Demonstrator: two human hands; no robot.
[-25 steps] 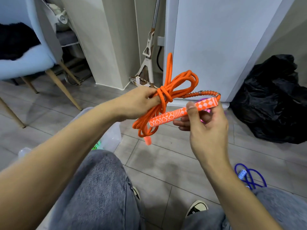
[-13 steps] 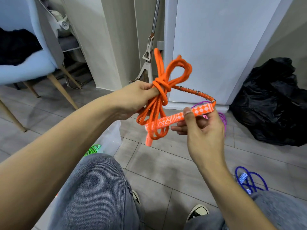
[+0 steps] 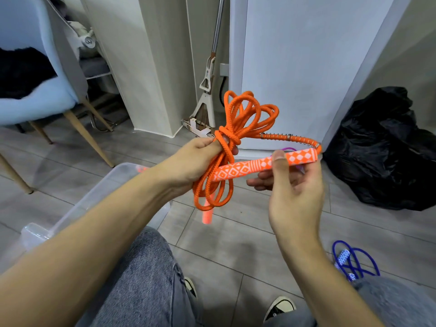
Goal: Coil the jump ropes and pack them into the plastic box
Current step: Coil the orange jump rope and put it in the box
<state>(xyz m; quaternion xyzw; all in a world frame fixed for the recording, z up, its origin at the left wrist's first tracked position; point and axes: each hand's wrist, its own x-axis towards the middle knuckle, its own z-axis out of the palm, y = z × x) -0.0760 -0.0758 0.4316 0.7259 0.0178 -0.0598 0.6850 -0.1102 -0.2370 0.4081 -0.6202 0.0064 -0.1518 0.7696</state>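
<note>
An orange jump rope (image 3: 238, 119) is bundled into loops with a wrap around its middle. My left hand (image 3: 195, 161) grips that wrapped middle, loops standing above and hanging below. My right hand (image 3: 290, 182) pinches one orange-and-white patterned handle (image 3: 254, 166), which lies level and points left into the bundle. The other handle (image 3: 207, 214) hangs down under the loops. A clear plastic box (image 3: 99, 197) sits on the floor under my left forearm. A blue jump rope (image 3: 354, 260) lies on the floor at the lower right. A bit of purple rope (image 3: 289, 149) shows behind the handle.
A light blue chair (image 3: 42, 100) with wooden legs stands at the left. A mop (image 3: 207, 86) leans against the white wall panels. A black plastic bag (image 3: 387, 149) sits on the floor at the right. My jeans-clad knees and sneakers fill the bottom of the view.
The bundle's loops have shifted and spread above my left hand. My right hand has brought the patterned handle a little higher and more level. The plastic box shows more as the view tilts.
</note>
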